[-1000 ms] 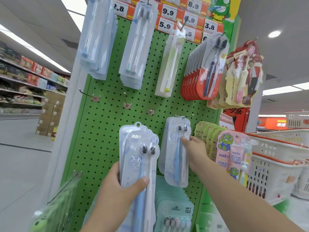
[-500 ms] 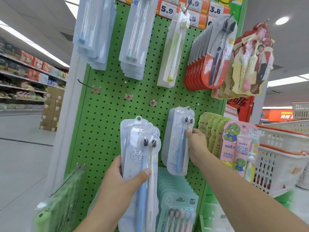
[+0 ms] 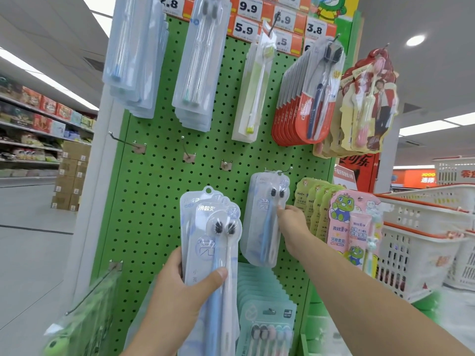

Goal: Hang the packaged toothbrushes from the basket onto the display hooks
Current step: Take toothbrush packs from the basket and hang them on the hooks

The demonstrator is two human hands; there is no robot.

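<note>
My left hand (image 3: 177, 294) grips a fanned stack of clear toothbrush packs (image 3: 213, 242), thumb across the front, held upright before the green pegboard (image 3: 154, 206). One matching pack (image 3: 264, 219) hangs on a hook (image 3: 285, 170) at centre right. My right hand (image 3: 293, 222) touches that pack's right edge with its fingertips. Three bare hooks (image 3: 138, 146) stick out of the board in a row above my left hand.
Other toothbrush packs hang above and to the right: clear ones (image 3: 195, 62), red ones (image 3: 305, 98), green frog kids' packs (image 3: 352, 227). Mint packs (image 3: 264, 312) hang below. White baskets (image 3: 421, 227) are stacked at right. A store aisle runs left.
The view has drifted slightly. My right hand stays at the hung pack's right edge, and my left hand keeps the stack in about the same place.
</note>
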